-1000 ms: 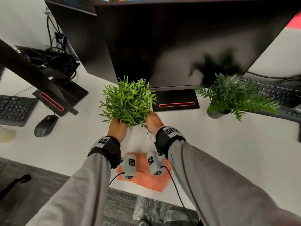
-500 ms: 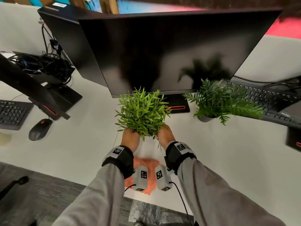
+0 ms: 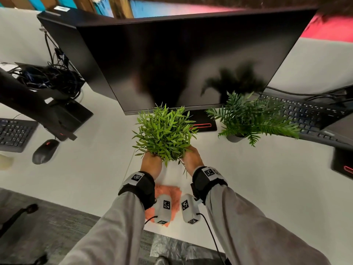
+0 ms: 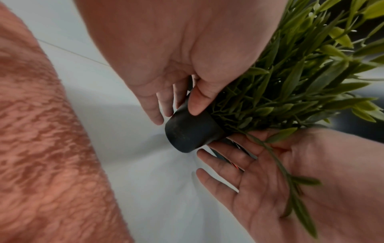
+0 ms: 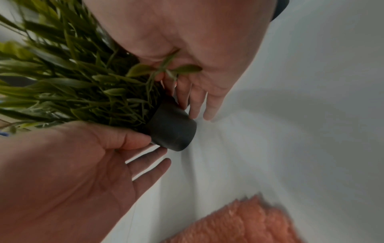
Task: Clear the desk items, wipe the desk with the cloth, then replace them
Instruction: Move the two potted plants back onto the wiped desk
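Observation:
A small leafy plant [image 3: 164, 132] in a dark pot [image 4: 191, 131] is held between both hands in front of the monitor stand [image 3: 202, 121]. My left hand [image 3: 150, 163] pinches the pot, thumb [image 4: 197, 102] on the near side and fingers behind. My right hand [image 3: 192, 157] lies against the other side with straight fingers [image 5: 193, 102]. The pot [image 5: 172, 131] is tilted, close over the white desk [image 3: 86, 169]; I cannot tell if it touches. An orange cloth [image 3: 172, 192] lies near the front edge under my wrists.
A second plant [image 3: 248, 119] in a grey pot stands right of the stand. The big monitor [image 3: 181, 64] rises behind. A keyboard [image 3: 305, 113] lies at the right. Another keyboard [image 3: 13, 134], a mouse [image 3: 44, 151] and a second monitor base [image 3: 65, 119] are at the left.
Both hands have carried the plant to the right, from left of the monitor stand to just in front of it. The cloth has stayed put.

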